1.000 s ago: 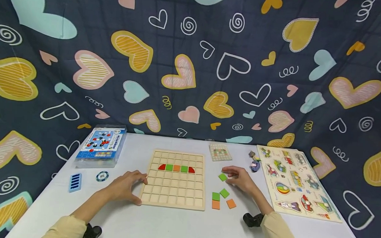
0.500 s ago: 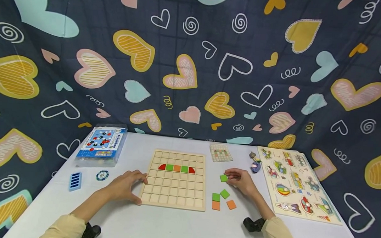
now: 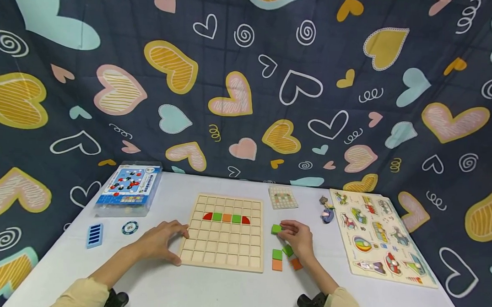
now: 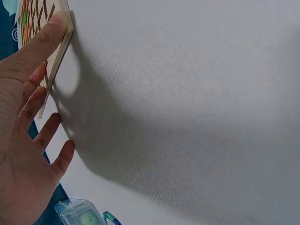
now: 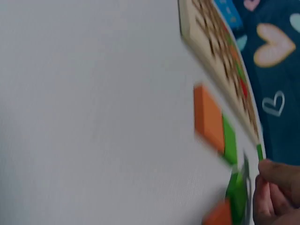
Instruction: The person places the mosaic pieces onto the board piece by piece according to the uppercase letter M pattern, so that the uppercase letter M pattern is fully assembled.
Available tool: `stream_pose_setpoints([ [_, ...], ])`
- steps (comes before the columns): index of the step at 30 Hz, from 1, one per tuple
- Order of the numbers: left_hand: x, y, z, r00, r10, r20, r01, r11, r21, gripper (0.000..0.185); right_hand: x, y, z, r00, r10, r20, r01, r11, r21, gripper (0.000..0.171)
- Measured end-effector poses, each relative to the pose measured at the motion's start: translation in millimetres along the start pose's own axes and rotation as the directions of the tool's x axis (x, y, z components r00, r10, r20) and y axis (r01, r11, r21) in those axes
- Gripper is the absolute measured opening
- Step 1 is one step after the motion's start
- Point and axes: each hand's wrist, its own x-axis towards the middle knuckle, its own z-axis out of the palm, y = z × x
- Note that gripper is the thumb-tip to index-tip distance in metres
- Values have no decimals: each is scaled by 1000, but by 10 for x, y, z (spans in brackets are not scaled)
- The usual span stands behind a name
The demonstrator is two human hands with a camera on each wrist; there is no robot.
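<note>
The right hand (image 3: 297,240) pinches a flat green square tile (image 3: 276,229) and has carried it left, now just beside the wooden grid board (image 3: 225,246), likely headed for a cell. The left hand (image 3: 159,242), fingers relaxed, steadies the board's left edge. Matte green and orange tiles (image 3: 277,259) lie near on the white bench (image 3: 207,291).

I see a white table (image 3: 223,294) carrying a wooden grid board (image 3: 225,231) at its middle, with loose green and orange square tiles (image 3: 277,259) just right of it. Farther right lie a small pattern card (image 3: 283,197), a little figurine (image 3: 327,209) and a vehicle peg puzzle (image 3: 380,236). On the left sit a clear plastic box (image 3: 129,188), a blue ridged block (image 3: 95,235) and a round chip (image 3: 130,227).
</note>
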Motion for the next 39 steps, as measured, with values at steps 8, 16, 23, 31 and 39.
stream_pose_setpoints([
  [8,1,-10,23,1000,19,8,-19,1000,-5,58,-14,-142,334,1000,-19,9,19,999,27,29],
  [16,16,-12,1,1000,9,14,-9,1000,5,57,40,-274,649,995,-63,71,52,988,148,30],
  [23,22,-21,-2,1000,15,19,-15,1000,2,56,13,-314,891,986,-108,128,84,980,182,29],
  [31,7,-4,-6,1000,23,19,-23,1000,-6,56,-17,-370,1157,980,-163,115,135,966,218,29],
  [39,4,4,3,999,42,5,-42,999,4,55,-39,-429,1382,950,-267,163,222,943,248,29],
])
